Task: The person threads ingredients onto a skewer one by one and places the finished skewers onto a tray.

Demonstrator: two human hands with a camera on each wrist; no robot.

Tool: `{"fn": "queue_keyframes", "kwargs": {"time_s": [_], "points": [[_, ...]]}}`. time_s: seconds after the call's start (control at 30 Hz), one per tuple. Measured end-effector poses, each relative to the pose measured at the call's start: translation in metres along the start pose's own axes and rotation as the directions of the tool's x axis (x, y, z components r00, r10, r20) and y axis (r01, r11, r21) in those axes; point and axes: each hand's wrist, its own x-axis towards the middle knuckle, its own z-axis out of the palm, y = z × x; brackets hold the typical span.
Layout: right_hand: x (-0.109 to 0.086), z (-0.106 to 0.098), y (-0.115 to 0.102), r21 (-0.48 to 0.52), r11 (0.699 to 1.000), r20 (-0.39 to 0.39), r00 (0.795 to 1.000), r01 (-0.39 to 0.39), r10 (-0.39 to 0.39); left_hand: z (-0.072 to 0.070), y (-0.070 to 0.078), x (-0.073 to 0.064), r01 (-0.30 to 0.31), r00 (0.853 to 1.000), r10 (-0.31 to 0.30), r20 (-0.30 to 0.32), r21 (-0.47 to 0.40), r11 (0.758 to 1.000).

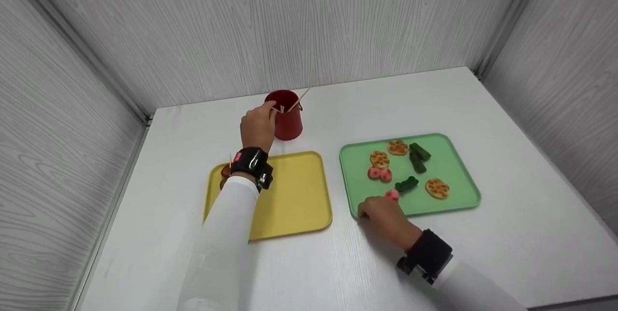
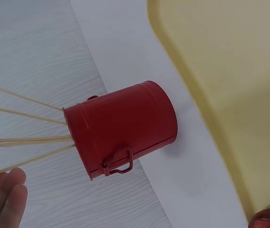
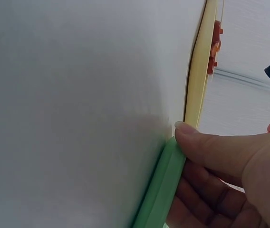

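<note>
My left hand (image 1: 258,127) is at the mouth of a red bucket (image 1: 288,127). Its fingertips pinch one thin wooden skewer (image 2: 37,158), whose lower end is inside the bucket. Several other skewers (image 2: 25,114) lean out of the same bucket. At the near left corner of a green tray (image 1: 356,159), my right hand (image 1: 388,221) grips the rim, the thumb on the outer side and the fingers curled on the other. Just beyond this hand lies a pink round piece (image 1: 392,195), partly covered by it.
Lotus root slices (image 1: 437,188), dark green pieces (image 1: 406,184) and pink rounds (image 1: 380,174) lie on the green tray. Left of it is a yellow tray (image 1: 294,200), with brownish-red pieces (image 1: 225,171) and an upright stick partly behind my left wrist. Pale panels (image 1: 309,26) enclose the table.
</note>
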Motion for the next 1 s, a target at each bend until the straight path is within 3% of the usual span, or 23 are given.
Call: {"fn": "queue_keyframes", "kwargs": {"time_s": [0.3,0.53,1.0], "points": [[0.003,0.001,-0.003,0.012,1.0,0.017,1.0,-0.023,0.023,-0.008,-0.004,0.0,0.068,0.998,-0.07,0.011,0.101,0.993],[0.005,0.004,-0.003,0.011,1.0,0.014,1.0,-0.022,0.022,-0.015,-0.007,-0.001,0.068,0.998,-0.065,-0.022,0.176,0.982],[0.005,0.004,-0.007,0.025,1.0,-0.02,1.0,-0.006,0.007,-0.038,-0.018,-0.004,0.103,0.992,-0.093,-0.09,0.115,0.988]]}}
